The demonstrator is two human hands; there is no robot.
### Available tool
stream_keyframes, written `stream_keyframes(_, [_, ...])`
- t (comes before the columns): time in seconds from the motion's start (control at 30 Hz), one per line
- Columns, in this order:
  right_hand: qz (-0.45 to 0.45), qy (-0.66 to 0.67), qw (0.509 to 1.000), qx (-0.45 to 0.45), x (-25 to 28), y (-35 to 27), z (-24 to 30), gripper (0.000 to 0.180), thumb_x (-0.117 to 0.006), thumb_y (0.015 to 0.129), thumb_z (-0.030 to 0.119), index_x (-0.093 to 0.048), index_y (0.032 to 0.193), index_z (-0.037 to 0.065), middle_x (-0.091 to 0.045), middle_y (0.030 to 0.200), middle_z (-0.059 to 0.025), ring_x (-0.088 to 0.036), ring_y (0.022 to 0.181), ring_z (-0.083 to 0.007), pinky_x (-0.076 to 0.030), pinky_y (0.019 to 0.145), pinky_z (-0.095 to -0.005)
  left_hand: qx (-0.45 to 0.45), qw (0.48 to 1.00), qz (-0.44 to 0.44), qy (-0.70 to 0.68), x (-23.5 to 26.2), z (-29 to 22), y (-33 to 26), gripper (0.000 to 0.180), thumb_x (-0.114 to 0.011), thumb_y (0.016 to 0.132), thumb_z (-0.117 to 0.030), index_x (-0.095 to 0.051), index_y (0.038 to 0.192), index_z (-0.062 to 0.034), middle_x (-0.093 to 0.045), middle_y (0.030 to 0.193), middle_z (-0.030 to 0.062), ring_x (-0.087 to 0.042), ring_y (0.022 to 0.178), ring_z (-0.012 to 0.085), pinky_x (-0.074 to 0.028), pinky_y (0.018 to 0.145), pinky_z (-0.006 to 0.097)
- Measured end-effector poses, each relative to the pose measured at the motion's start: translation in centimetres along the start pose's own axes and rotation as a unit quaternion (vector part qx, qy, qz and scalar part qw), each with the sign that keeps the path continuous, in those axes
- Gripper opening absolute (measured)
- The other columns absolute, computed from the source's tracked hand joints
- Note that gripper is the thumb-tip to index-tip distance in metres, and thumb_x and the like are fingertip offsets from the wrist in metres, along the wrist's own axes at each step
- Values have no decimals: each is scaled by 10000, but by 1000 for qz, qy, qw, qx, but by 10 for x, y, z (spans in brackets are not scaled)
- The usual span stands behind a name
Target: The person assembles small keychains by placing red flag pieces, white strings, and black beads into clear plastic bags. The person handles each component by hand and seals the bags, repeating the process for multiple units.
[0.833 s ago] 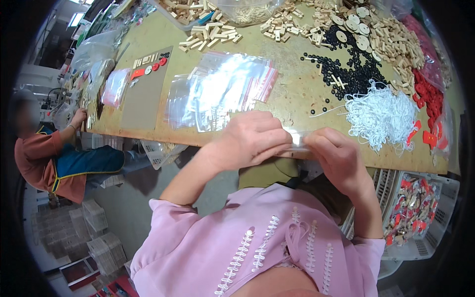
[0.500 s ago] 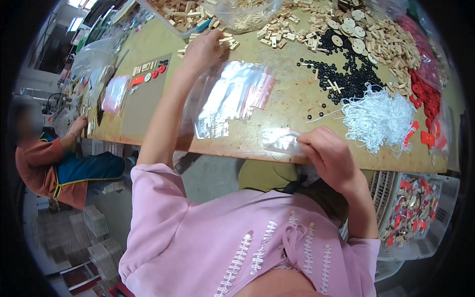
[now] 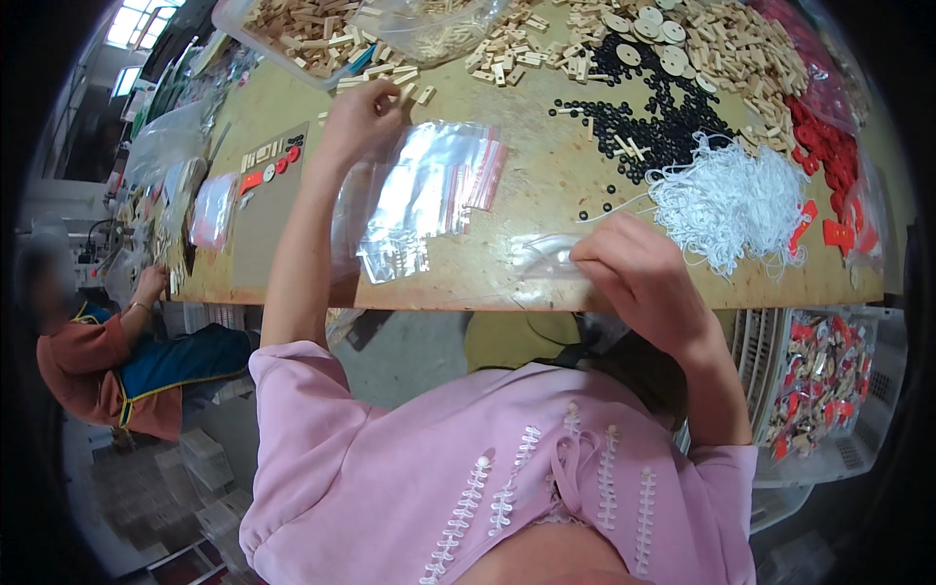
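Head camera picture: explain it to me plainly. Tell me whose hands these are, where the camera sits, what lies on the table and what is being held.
The camera is worn on a person's head and looks down, so the pink top at the bottom is their own. Its wide lens bends straight edges. The left hand reaches out to small wooden pieces beyond a stack of clear zip bags. The right hand pinches one clear bag at the edge of the wooden table. Also there: black beads, a tangle of white strings and red parts. Another person sits at the left.
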State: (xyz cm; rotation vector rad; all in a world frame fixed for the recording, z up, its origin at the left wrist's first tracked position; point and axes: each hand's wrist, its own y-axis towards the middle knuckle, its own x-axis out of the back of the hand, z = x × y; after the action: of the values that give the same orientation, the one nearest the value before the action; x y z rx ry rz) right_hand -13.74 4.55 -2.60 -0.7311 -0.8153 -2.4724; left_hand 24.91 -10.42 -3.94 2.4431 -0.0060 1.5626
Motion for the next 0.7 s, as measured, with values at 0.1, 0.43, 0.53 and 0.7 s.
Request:
stream_keyframes(0.1, [-8,-20,1000,8,3,0,0,69,-686,885,3,-670,951,-3,-641,900,-149,-640,841,-326,-515,734,-386,49,959,40,-278,6,-5,-7,293,-770,906,-193,-725,1142,-24,-756,946,52,-678,805,118,-540,742,260])
stream_keyframes(0.43, [-15,1,999,50,-3,15,16,126,-687,862,-45,-676,977,6,-678,1126,-185,-683,992,-353,-556,819,-397,20,778,199,-595,16,-175,-104,202,-738,928,-2,-673,1118,-13,-732,1011,25,-623,767,33,-506,677,202])
stream_keyframes(0.53, [-22,18,998,49,-5,10,17,147,-690,854,-52,-685,989,5,-680,1169,-197,-689,1017,-357,-561,822,-390,26,821,187,-540,12,-167,-106,179,-731,916,15,-699,1086,-27,-714,1053,12,-518,686,-2,-417,617,181])
stream_keyframes(0.7, [-28,52,997,48,-7,12,21,177,-632,798,-124,-595,931,-13,-670,1155,-228,-669,1031,-404,-552,843,-445,-93,849,120,-506,4,-163,-109,210,-739,897,13,-732,1100,-40,-666,1154,11,-404,648,-14,-346,598,170])
